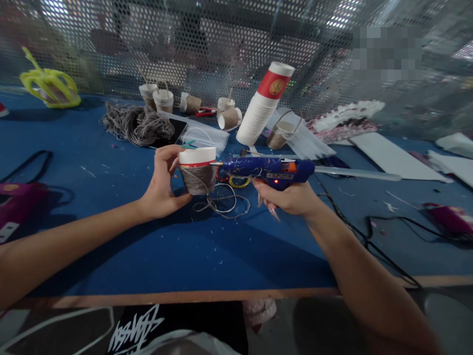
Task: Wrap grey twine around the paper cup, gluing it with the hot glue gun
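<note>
My left hand (162, 182) grips a paper cup (198, 175) between thumb and fingers. Grey string is wound round the cup's lower part; a red band and white rim show above it. In my right hand (291, 197) is a blue glue gun (266, 169) with a small red light lit. Its metal nozzle meets the cup's right side near the top of the winding; I cannot tell if it touches. A clear glue stick (358, 172) juts from the gun's back end. Loose string (225, 204) lies in loops on the table below the cup.
Behind stand a leaning stack of paper cups (260, 111), a heap of grey yarn (136, 123) and several string-wrapped cups (162, 100). A yellow basket (51, 84) is at far left. Black cords (369, 241) cross the right side. Perforated metal mesh (207, 39) rises behind the blue table (185, 261).
</note>
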`<move>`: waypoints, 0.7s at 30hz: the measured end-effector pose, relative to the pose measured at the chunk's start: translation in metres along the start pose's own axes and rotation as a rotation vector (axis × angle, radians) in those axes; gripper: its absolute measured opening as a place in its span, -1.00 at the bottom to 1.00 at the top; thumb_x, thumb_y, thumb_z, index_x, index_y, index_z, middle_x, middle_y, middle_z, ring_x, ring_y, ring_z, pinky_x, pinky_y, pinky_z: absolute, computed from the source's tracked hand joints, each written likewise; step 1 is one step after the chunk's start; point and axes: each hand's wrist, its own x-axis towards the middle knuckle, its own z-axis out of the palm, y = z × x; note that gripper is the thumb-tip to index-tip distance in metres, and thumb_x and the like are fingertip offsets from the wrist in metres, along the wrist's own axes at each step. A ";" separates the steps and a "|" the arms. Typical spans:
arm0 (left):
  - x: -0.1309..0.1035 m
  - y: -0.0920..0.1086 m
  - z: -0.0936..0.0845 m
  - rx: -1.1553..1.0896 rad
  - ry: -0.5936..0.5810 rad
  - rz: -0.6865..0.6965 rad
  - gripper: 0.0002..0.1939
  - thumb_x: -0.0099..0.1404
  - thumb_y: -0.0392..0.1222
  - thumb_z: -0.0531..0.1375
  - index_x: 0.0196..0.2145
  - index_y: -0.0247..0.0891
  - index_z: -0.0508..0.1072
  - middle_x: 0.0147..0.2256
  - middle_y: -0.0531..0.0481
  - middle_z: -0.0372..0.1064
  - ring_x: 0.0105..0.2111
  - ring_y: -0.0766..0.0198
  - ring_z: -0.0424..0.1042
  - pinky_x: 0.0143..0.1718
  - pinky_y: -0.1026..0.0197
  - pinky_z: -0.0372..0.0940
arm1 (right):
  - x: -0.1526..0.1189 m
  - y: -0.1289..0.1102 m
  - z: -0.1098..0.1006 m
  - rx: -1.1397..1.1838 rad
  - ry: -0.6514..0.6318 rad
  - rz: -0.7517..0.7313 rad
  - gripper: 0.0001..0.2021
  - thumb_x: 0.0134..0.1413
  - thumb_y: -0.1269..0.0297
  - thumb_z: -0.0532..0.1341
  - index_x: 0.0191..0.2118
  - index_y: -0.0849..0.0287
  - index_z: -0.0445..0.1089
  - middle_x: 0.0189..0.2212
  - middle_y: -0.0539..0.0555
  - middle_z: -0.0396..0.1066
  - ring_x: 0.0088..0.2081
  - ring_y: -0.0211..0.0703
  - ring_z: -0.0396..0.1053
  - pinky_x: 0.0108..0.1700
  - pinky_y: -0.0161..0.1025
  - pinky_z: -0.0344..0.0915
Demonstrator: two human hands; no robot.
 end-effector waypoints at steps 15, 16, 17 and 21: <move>0.000 0.004 0.000 0.006 0.005 -0.032 -0.26 0.15 -0.07 0.34 0.16 0.04 0.02 0.15 -0.16 0.04 0.25 -0.09 0.20 0.22 -0.32 0.34 | 0.001 0.000 -0.002 0.024 0.005 -0.042 -0.76 -0.08 0.25 0.29 -0.61 0.10 0.24 -0.82 -0.12 0.20 -0.77 -0.30 0.21 -0.67 -0.29 0.26; 0.000 0.005 0.000 0.013 0.002 -0.037 -0.27 0.16 -0.06 0.33 0.16 0.05 0.02 0.16 -0.16 0.04 0.26 -0.09 0.19 0.22 -0.30 0.35 | 0.001 0.000 -0.002 0.020 0.008 -0.049 -0.75 -0.07 0.25 0.29 -0.62 0.09 0.23 -0.83 -0.11 0.20 -0.77 -0.29 0.22 -0.66 -0.29 0.26; 0.000 0.005 0.000 0.017 0.000 -0.045 -0.29 0.18 -0.05 0.31 0.16 0.06 0.01 0.17 -0.17 0.03 0.27 -0.08 0.19 0.22 -0.29 0.36 | 0.001 0.001 -0.003 0.014 0.007 -0.054 -0.74 -0.06 0.25 0.29 -0.63 0.09 0.23 -0.83 -0.11 0.19 -0.76 -0.29 0.22 -0.65 -0.28 0.27; 0.001 0.008 0.000 0.014 0.008 -0.046 -0.33 0.21 -0.02 0.28 0.16 0.06 0.02 0.17 -0.19 0.03 0.29 -0.11 0.18 0.21 -0.29 0.38 | 0.001 0.002 -0.004 -0.001 -0.005 -0.057 -0.74 -0.06 0.26 0.26 -0.66 0.09 0.24 -0.83 -0.10 0.20 -0.77 -0.30 0.22 -0.64 -0.28 0.27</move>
